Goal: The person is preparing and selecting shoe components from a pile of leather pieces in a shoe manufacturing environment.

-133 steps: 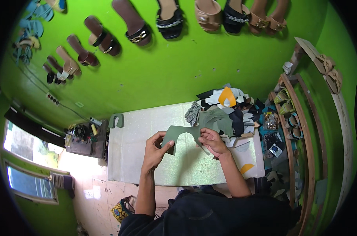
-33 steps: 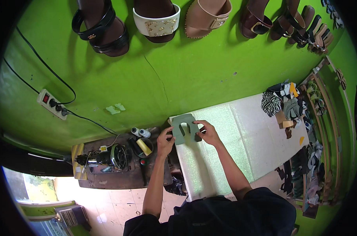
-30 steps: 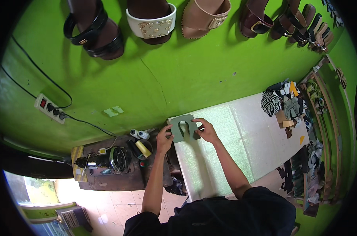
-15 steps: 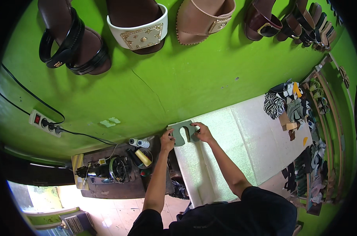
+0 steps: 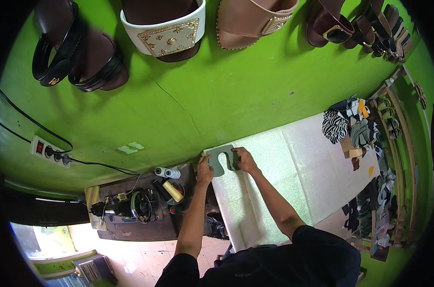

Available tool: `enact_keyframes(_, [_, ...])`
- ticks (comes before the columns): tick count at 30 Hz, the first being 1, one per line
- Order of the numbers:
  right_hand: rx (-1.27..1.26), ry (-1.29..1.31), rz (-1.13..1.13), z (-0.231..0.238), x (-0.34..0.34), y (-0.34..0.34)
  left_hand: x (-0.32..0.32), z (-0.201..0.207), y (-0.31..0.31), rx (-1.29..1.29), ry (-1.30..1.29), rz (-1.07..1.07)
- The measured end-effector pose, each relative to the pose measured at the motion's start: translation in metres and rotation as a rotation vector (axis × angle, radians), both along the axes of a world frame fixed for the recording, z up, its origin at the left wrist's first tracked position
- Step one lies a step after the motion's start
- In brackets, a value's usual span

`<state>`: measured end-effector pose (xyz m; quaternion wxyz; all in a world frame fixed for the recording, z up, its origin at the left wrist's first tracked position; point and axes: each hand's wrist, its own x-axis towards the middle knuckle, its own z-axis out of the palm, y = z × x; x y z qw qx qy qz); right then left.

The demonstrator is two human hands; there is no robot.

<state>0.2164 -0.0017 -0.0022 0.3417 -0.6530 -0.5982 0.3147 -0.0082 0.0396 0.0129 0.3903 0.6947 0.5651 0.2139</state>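
Note:
A flat grey-green U-shaped piece (image 5: 216, 165), cut like a shoe-upper pattern part, is spread at the far left corner of a white-covered table (image 5: 267, 186). My left hand (image 5: 205, 170) grips its left edge, fingers bent around it. On the opposite arm of the U, my right hand (image 5: 245, 160) pinches the right edge between thumb and fingers. The curved cutout between the hands shows the white cover below. Whether the piece lies flat on the table or is slightly lifted, I cannot tell.
Left of the table stands a sewing machine (image 5: 126, 206) with thread cones (image 5: 173, 190) beside it. Fabric scraps (image 5: 353, 126) pile up at the table's far right end. Sandals (image 5: 169, 36) line the green wall above; a power strip (image 5: 50, 150) hangs at left.
The view has shifted slightly, bringing the sandals a little closer. Both hands keep their hold on the grey-green piece, which stays at the table corner.

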Motion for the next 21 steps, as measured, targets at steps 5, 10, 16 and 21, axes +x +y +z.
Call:
enact_keyframes(5, [-0.071, -0.067, -0.016, 0.009, -0.011, 0.000, -0.005, -0.006, -0.004, 0.143, 0.173, -0.008])
enact_keyframes(10, [-0.081, -0.137, -0.022, 0.007, -0.010, -0.005, 0.000, -0.006, -0.005, 0.013, 0.133, 0.032])
enact_keyframes(16, [-0.053, -0.137, -0.034, 0.016, -0.009, -0.014, 0.003, -0.006, -0.008, -0.046, 0.120, 0.055])
enact_keyframes(21, [0.074, -0.156, -0.104, 0.047, -0.025, -0.035, -0.016, 0.004, -0.026, 0.174, -0.070, 0.142])
